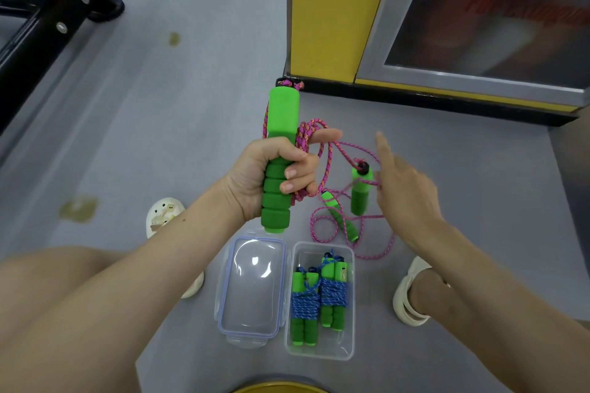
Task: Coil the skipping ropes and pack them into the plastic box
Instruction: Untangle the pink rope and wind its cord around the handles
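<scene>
Thigh and forearms of the seated person fill the lower frame; beyond them, on the floor between the feet, stands the box point(319, 357), open, with its lid point(252, 284) touching its left side. Two blue bundles point(305, 306) stand side by side in the box and take up nearly its whole width. Left hand point(271, 175) is closed firmly round a green handle point(282, 115), held upright above the lid, with several turns of pink rope point(308, 134) looped over its outstretched index finger. Right hand point(408, 195) is raised with the index finger straight; a strand runs to its lower fingers, but whether they pinch it cannot be told. A second handle point(360, 191) hangs from that strand, and a third handle point(338, 217) lies on the floor amid loose pink rope just beyond the box. Coiling is judged to be under way, packing of this rope not yet begun. Risks noted: the turns may slide off the index finger if tension drops; the hanging handle may swing and snag the floor strands, knotting both; a slack coil may sit too high on the blue bundles for the lid to close.
</scene>
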`<state>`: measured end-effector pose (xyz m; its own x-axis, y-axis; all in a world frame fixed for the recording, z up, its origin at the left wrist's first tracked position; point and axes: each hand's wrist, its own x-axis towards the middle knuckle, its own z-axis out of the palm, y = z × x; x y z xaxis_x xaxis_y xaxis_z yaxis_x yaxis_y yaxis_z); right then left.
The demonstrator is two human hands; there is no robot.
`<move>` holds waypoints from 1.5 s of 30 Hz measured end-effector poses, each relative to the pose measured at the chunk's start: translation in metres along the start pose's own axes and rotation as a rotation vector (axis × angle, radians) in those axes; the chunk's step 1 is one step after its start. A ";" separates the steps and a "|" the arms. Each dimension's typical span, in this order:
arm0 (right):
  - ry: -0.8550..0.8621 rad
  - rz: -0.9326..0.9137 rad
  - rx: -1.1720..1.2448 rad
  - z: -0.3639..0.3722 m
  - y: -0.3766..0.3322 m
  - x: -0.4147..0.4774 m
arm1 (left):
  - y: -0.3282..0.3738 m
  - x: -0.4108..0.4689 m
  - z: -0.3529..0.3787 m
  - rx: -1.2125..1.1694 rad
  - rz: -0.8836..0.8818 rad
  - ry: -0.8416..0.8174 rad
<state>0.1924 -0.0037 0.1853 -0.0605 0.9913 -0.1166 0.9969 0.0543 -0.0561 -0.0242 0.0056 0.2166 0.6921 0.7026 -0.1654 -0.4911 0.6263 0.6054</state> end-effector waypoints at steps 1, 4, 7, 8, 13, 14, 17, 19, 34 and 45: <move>-0.075 0.015 0.054 0.004 0.003 0.003 | 0.000 0.000 0.001 -0.007 0.001 0.032; -0.449 -0.031 0.069 0.007 0.004 0.004 | 0.000 0.001 0.003 -0.030 0.012 0.124; -0.472 -0.029 -0.026 0.014 0.002 -0.002 | 0.000 0.002 0.005 -0.020 0.020 0.177; -0.403 0.013 0.047 0.014 0.001 -0.001 | 0.001 0.002 0.005 -0.004 0.016 0.189; -0.146 0.101 0.331 0.000 0.001 0.007 | -0.002 0.002 0.006 0.081 -0.023 0.197; -0.155 0.063 0.381 -0.001 -0.002 0.007 | -0.003 0.002 0.006 0.088 -0.030 0.196; -0.217 -0.042 0.653 -0.005 -0.016 0.003 | -0.008 0.003 0.008 0.094 -0.058 0.189; -0.231 -0.096 0.796 -0.004 -0.021 0.002 | -0.012 0.003 0.008 0.084 -0.095 0.139; -0.554 0.147 1.044 -0.008 -0.011 0.000 | 0.014 -0.003 0.005 -0.248 0.080 0.058; -0.605 0.498 1.428 -0.009 -0.009 0.003 | 0.014 -0.001 -0.002 0.012 0.073 0.724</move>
<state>0.1840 0.0002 0.1939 -0.1174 0.6682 -0.7347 0.0895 -0.7296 -0.6779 -0.0326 0.0147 0.2232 0.1325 0.7923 -0.5955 -0.5141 0.5687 0.6421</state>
